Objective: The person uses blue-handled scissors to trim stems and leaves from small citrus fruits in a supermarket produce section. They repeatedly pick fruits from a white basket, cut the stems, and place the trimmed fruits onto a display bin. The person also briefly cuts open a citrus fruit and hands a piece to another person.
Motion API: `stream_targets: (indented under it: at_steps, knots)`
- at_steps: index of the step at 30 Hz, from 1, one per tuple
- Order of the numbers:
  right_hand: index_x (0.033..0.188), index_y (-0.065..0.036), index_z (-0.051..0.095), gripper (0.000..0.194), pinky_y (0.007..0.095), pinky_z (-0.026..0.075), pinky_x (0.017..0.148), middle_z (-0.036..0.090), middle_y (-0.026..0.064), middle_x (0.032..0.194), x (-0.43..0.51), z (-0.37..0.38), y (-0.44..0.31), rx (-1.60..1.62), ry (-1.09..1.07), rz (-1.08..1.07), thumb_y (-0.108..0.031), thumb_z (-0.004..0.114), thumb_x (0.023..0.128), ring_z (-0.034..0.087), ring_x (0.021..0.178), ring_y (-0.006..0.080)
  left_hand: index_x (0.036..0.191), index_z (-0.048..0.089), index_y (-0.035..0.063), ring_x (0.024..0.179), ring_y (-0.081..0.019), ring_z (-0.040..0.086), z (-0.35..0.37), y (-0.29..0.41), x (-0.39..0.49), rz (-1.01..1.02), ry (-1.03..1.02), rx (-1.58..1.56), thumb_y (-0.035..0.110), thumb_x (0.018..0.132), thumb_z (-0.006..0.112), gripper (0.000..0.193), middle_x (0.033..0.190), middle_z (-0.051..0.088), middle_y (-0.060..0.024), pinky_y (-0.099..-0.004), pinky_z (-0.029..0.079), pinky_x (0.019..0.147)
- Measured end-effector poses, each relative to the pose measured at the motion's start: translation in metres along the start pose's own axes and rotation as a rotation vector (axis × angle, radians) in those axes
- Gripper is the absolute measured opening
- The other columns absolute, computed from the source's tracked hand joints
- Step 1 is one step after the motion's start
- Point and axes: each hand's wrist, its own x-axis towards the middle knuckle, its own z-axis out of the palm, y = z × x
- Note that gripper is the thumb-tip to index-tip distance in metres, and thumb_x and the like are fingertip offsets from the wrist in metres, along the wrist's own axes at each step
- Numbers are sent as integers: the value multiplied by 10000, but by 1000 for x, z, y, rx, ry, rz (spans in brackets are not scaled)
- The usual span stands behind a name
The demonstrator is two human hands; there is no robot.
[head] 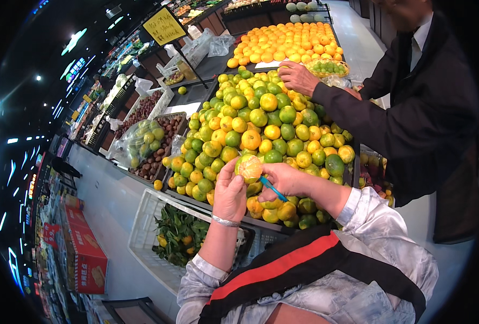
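Observation:
A partly peeled green-yellow mandarin [250,167], its pale orange segments facing up, is held in the fingers of my left hand [230,194]. My right hand [282,180] grips a slim blue tool [272,188], possibly a fruit peeler, whose upper end is close to the fruit's peeled side. What the tool's tip touches is too small to tell. Both hands are above the near edge of a large heap of green and yellow mandarins [259,117] on a dark display stand.
Across the heap, another person's hand [300,77] reaches onto the mandarins from the right. Oranges [288,38] lie in rows behind. A white plastic crate [142,227] with leafy mandarins stands at the lower left. Left of the heap sits a bag of green fruit [142,139].

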Motion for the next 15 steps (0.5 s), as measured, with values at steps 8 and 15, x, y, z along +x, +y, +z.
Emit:
stream_targets:
  at_steps: [8, 15]
  knots:
    - [1071, -36, 665, 359, 283, 550, 583, 693, 69, 810, -7, 38, 14, 276, -118, 81, -290, 754, 833, 667, 668, 136, 1415, 348, 69, 1105, -325, 599, 21, 21, -23, -166, 208, 102, 47, 839, 546, 610, 1275, 540, -225, -469, 530, 912]
    - [923, -89, 589, 327, 298, 512, 540, 620, 27, 727, -17, 36, 31, 206, -129, 94, -339, 764, 807, 620, 615, 143, 1321, 519, 57, 1207, -266, 532, 7, 12, -21, -230, 13, -53, 362, 943, 590, 491, 1295, 586, -86, -452, 441, 999]
